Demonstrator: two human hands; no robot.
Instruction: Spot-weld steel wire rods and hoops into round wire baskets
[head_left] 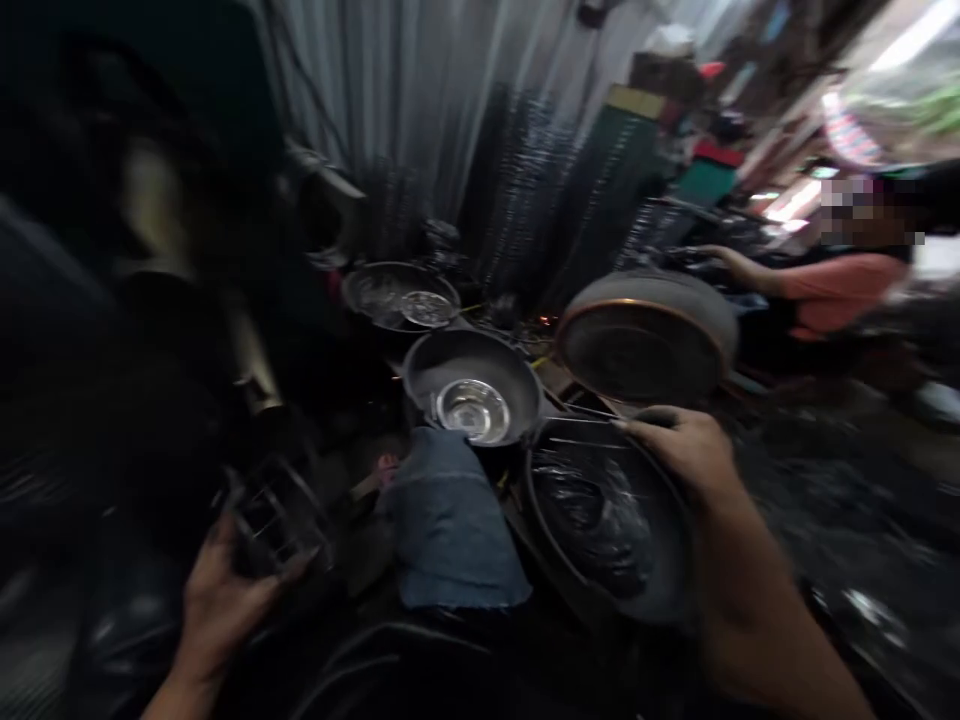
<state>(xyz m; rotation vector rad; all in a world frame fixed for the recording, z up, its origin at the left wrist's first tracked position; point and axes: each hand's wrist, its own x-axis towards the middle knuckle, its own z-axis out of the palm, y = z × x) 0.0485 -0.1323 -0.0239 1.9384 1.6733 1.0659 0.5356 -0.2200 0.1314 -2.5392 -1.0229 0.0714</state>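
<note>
On the left, my left hand (pixel 225 595) is closed round the near end of a dark, box-like metal piece with openings (pixel 274 515); blur hides its details. My right hand (pixel 690 450) pinches the end of thin metal rods (pixel 581 420), which stretch leftward above a wide dark pan (pixel 536 510). Inside that pan lies a shiny, wrinkled dark mass (pixel 592 510). Just beyond stands a grey round pan (pixel 484 355) with a shiny metal bowl (pixel 472 410) in it. A blue-grey cloth (pixel 457 520) covers what seems to be my knee.
Farther back is another pan (pixel 367 290) with a shiny round dish. A large round vessel (pixel 645 335) is tilted at the right, near a person in an orange sleeve (pixel 847 290). Dark stacked pieces (pixel 525 190) lean against a corrugated metal wall (pixel 420 80). Small orange sparks glow behind the pans.
</note>
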